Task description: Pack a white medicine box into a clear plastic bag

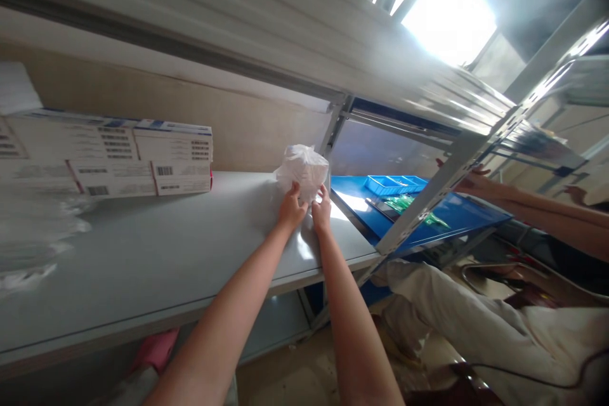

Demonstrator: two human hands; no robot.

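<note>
A crumpled white plastic bag (304, 168) with something boxy inside stands on the grey shelf (157, 254), near its right end. My left hand (291, 206) grips the bag's lower left side. My right hand (322, 209) holds its lower right side, fingers pressed against the plastic. Both my forearms stretch up from the bottom of the view to the bag.
White labelled boxes (143, 158) are stacked at the shelf's back left, with clear wrapping (33, 228) in front. A metal upright (447, 184) stands right of the shelf. Beyond it lie a blue table (457, 212), a blue tray (390, 184) and a seated person (476, 323) with arms outstretched.
</note>
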